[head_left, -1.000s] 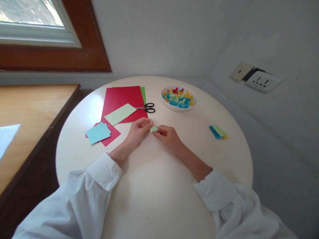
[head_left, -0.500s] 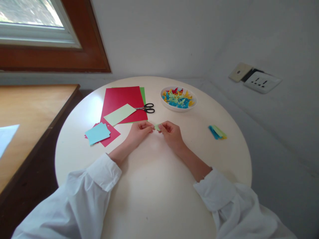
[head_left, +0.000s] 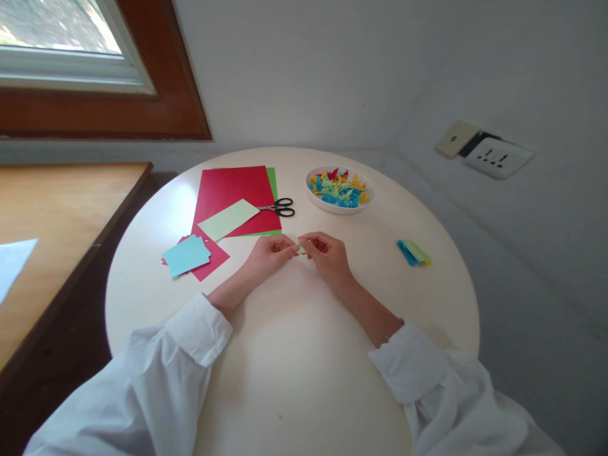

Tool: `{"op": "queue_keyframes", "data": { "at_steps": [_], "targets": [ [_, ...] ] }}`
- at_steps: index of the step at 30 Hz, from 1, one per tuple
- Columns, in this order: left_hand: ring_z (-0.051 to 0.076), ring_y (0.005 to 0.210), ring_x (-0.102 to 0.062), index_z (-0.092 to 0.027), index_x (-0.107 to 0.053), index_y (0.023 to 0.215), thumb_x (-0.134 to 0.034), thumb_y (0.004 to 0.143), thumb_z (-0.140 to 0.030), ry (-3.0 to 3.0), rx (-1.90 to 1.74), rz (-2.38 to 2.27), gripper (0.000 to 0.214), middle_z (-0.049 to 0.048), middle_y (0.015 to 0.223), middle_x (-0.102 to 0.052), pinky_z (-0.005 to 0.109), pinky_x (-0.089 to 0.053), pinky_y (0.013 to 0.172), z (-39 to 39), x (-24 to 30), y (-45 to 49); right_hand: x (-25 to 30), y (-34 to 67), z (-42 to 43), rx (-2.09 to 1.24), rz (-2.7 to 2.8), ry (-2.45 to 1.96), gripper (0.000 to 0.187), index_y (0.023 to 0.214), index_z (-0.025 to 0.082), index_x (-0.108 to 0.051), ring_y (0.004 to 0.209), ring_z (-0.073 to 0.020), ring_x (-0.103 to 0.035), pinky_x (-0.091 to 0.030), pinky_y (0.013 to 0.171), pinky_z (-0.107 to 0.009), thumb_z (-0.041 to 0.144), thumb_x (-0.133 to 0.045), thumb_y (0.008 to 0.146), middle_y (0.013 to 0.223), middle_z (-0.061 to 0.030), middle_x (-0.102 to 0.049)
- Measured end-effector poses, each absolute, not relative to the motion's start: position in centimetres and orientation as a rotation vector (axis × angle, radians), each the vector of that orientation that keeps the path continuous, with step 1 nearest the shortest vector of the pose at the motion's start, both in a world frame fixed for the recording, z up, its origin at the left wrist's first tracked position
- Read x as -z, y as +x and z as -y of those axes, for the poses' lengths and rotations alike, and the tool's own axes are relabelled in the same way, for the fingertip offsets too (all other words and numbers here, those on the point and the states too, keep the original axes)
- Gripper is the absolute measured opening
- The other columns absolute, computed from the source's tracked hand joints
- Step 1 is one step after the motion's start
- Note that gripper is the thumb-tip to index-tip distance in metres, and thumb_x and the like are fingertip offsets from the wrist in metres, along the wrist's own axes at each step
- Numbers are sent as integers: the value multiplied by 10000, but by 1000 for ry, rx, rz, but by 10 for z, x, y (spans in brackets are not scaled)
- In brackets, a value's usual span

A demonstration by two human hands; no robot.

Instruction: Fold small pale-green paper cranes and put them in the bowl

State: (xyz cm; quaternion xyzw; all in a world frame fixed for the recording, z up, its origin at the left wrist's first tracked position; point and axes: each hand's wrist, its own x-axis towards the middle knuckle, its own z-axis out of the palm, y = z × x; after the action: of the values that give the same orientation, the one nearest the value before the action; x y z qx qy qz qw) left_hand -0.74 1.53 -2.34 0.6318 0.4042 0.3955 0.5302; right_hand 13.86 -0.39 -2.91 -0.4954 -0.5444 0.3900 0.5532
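My left hand (head_left: 270, 254) and my right hand (head_left: 327, 253) meet near the middle of the round white table (head_left: 294, 354). Both pinch a small folded piece of light green paper (head_left: 301, 247) between their fingertips, and most of it is hidden by the fingers. Just behind my hands lie black-handled scissors (head_left: 281, 207) and a light green paper strip (head_left: 228, 219) resting on a large red sheet (head_left: 235, 193). A light blue square (head_left: 186, 254) lies on a smaller red piece at the left.
A white bowl (head_left: 340, 188) full of small coloured folded papers stands at the back. A little stack of blue and green strips (head_left: 414, 252) lies at the right. A wooden ledge (head_left: 57, 221) and a window are at the left, wall sockets (head_left: 498, 157) at the right.
My hands have shifted slightly away from me and closed in on each other, so the small green paper shows less between the fingers than before.
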Motion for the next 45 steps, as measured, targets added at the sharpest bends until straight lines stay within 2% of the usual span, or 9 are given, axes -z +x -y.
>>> {"op": "queue_keyframes", "data": {
  "at_steps": [3,5,12,19,24,29,35,41,45],
  "targets": [
    [96,535,-483,-141,-608,640,-635,679,-393,1419,-993,-987,256,0,577,-583,220,-342,524,-16,24,-7,31,138,2,-1001,1214,-1102,321,899,176,-616,524,-88,-479,-413,543,-240,329,-669,622,559,63,-513],
    [98,537,-486,-143,-607,646,-638,679,-388,1383,-1004,-988,250,1,577,-582,225,-347,534,-16,25,-7,31,138,1,-1019,1218,-1078,360,930,177,-601,548,-88,-496,-424,571,-241,299,-684,602,578,65,-519],
    [107,596,-516,-151,-618,723,-659,671,-357,1362,-1049,-925,216,-9,638,-589,225,-368,569,-15,24,-6,30,138,5,-1020,1348,-1112,324,907,178,-601,528,-87,-486,-412,532,-234,315,-682,624,556,70,-498],
    [53,430,-374,-150,-577,662,-658,664,-320,1259,-1058,-956,188,-56,492,-483,197,-238,432,-14,23,-6,31,137,4,-1039,1245,-1067,321,924,195,-567,613,-116,-590,-483,634,-270,317,-667,644,646,30,-620],
    [74,483,-466,-177,-581,861,-668,656,-265,1278,-1082,-893,240,-50,549,-560,192,-313,469,-14,23,-7,30,137,3,-985,1222,-1046,188,784,197,-571,600,-119,-605,-506,628,-276,312,-653,660,647,22,-632],
    [64,466,-446,-162,-605,794,-654,666,-282,1274,-1098,-905,182,-48,543,-540,186,-292,452,-15,25,-6,30,137,4,-994,1256,-1074,199,789,184,-645,721,-149,-641,-527,709,-305,334,-658,660,797,-33,-691],
    [100,607,-547,-144,-638,785,-682,642,-301,1216,-1130,-936,217,11,698,-641,213,-395,570,-15,24,-7,32,138,4,-1095,1225,-1025,284,862,179,-674,854,-177,-659,-513,848,-346,299,-709,607,916,-52,-708],
    [112,625,-561,-136,-648,782,-691,634,-310,1202,-1123,-944,232,19,691,-649,227,-406,600,-14,22,-6,32,138,4,-1116,1206,-1033,317,875,174,-674,842,-183,-662,-516,843,-356,299,-723,587,912,-59,-709],
    [101,606,-555,-136,-651,771,-689,639,-306,1203,-1116,-945,219,15,687,-649,212,-396,578,-14,22,-6,31,138,3,-1103,1198,-1043,302,861,172,-665,782,-163,-655,-526,787,-334,273,-715,580,866,-51,-705]
  ]
}}
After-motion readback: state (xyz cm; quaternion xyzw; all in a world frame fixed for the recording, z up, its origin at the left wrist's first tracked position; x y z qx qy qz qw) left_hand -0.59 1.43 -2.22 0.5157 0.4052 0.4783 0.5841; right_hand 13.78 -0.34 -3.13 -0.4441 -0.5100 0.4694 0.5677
